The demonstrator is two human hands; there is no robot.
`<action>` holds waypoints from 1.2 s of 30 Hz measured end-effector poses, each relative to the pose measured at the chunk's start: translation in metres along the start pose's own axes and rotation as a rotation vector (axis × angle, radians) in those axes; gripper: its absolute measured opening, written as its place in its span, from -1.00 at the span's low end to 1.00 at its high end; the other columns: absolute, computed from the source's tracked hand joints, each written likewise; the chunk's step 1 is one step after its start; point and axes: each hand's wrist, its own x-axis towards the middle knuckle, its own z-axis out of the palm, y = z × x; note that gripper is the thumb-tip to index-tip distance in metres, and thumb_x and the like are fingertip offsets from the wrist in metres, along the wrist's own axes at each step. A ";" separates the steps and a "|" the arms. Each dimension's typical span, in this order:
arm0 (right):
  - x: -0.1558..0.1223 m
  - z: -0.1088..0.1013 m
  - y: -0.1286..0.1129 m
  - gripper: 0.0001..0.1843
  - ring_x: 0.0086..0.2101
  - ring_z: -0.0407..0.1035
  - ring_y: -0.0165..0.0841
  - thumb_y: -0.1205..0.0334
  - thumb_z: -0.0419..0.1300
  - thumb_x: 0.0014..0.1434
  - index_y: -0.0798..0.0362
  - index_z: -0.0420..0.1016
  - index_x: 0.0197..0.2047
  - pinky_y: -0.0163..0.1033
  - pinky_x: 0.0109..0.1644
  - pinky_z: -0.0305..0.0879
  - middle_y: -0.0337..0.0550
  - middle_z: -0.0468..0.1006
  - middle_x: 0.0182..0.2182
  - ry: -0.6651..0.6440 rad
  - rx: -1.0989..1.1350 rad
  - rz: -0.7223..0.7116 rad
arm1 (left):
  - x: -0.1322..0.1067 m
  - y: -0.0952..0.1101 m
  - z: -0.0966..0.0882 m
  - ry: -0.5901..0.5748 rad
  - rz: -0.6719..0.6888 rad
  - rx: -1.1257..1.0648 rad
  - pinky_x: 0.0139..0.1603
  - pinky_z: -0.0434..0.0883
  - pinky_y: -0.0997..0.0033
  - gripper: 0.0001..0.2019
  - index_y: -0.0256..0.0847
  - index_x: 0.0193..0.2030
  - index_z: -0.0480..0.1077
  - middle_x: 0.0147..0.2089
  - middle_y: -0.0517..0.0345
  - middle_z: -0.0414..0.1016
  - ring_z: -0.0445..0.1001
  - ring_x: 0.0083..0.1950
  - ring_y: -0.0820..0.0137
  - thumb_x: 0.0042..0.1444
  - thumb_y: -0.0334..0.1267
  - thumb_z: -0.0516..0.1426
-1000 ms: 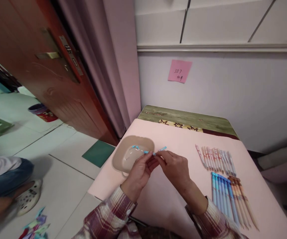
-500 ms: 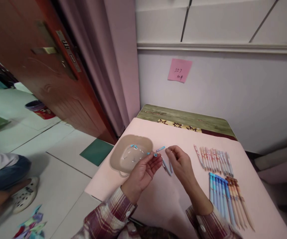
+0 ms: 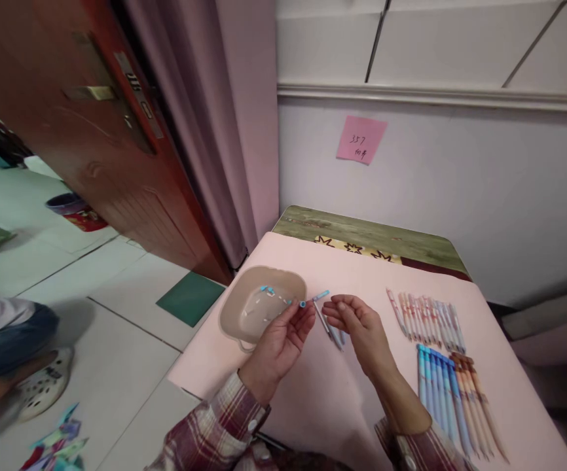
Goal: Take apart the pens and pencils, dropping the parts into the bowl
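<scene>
At twelve o'clock, over the pink-covered counter point(image 3: 313, 399), a small blue piece point(image 3: 302, 303) is pinched between the thumb and fingertips of the left hand point(image 3: 280, 335), its round end exposed. At three o'clock from it, the right hand point(image 3: 361, 325) is held apart with loosely bent fingers; whether anything tiny is gripped there cannot be told. At one o'clock from the left hand, a blue tube point(image 3: 321, 296) is seen, and slim grey pen parts point(image 3: 323, 322) are laid between the hands. At ten o'clock a beige basin point(image 3: 234, 311) is set, with small blue and white bits scattered inside. Rows of pens point(image 3: 425, 320) are ranged at three to four o'clock, well apart from the hands. The blue piece can be judged light, stiff and smooth, probably plastic, and easily rolled out of an uneven pinch; it is best gripped gently by its sides, near the middle.
</scene>
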 end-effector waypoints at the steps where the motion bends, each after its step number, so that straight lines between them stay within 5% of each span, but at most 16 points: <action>1: 0.001 -0.001 -0.001 -0.62 -0.25 0.54 -0.30 -0.02 0.32 0.06 0.10 0.47 -0.20 -0.27 -0.20 0.48 -0.04 0.62 -0.26 0.016 0.039 0.000 | -0.001 0.002 0.000 -0.005 0.014 0.004 -0.34 0.59 0.48 -0.88 -0.43 -0.28 0.45 -0.36 -0.09 0.60 0.60 -0.39 0.39 0.21 -0.49 0.08; 7: 0.011 -0.016 -0.003 -0.70 -0.16 0.52 -0.37 0.17 0.44 -0.08 0.10 0.52 -0.29 -0.41 -0.07 0.45 -0.15 0.62 -0.28 0.135 0.344 0.008 | 0.000 0.014 0.000 0.011 0.115 -0.005 -0.33 0.58 0.49 -0.88 -0.37 -0.30 0.45 -0.34 -0.06 0.60 0.60 -0.37 0.40 0.21 -0.46 0.09; 13: 0.005 -0.016 -0.004 -0.68 -0.20 0.54 -0.37 0.18 0.40 -0.03 0.10 0.47 -0.23 -0.41 -0.16 0.47 -0.10 0.63 -0.28 0.111 0.324 0.029 | 0.002 0.002 0.001 0.037 0.061 -0.015 -0.31 0.59 0.47 -0.90 -0.41 -0.28 0.44 -0.34 -0.08 0.59 0.60 -0.36 0.39 0.20 -0.48 0.09; 16: -0.004 -0.008 -0.008 -0.65 -0.24 0.54 -0.35 0.07 0.32 0.09 0.07 0.37 -0.14 -0.31 -0.18 0.49 -0.07 0.63 -0.25 0.043 0.208 -0.020 | 0.002 -0.006 0.003 0.018 0.015 -0.007 -0.28 0.59 0.45 -0.91 -0.44 -0.26 0.45 -0.32 -0.11 0.59 0.60 -0.34 0.38 0.19 -0.49 0.10; 20: -0.013 0.001 -0.014 -0.72 -0.36 0.53 -0.34 0.00 0.22 0.18 0.06 0.38 -0.25 -0.27 -0.31 0.48 -0.11 0.62 -0.33 -0.037 -0.051 -0.164 | 0.001 -0.011 0.004 0.012 0.013 0.009 -0.23 0.58 0.42 -0.92 -0.43 -0.26 0.45 -0.28 -0.15 0.60 0.61 -0.31 0.35 0.18 -0.49 0.11; 27: -0.013 0.007 -0.016 -0.91 -0.26 0.50 -0.35 0.25 0.24 0.18 -0.01 0.59 -0.26 -0.26 -0.15 0.42 -0.17 0.62 -0.31 0.034 -0.744 -0.785 | -0.001 -0.016 0.004 -0.032 0.013 0.013 -0.29 0.56 0.47 -0.94 -0.37 -0.31 0.45 -0.35 -0.01 0.59 0.59 -0.37 0.41 0.16 -0.47 0.14; 36: -0.009 0.008 -0.007 -0.88 -0.27 0.51 -0.39 0.24 0.24 0.21 -0.04 0.61 -0.23 -0.33 -0.16 0.41 -0.20 0.63 -0.29 0.054 -0.930 -0.889 | -0.004 -0.018 0.000 -0.065 -0.051 0.016 -0.36 0.52 0.52 -0.93 -0.33 -0.32 0.45 -0.40 0.10 0.57 0.55 -0.43 0.49 0.17 -0.44 0.15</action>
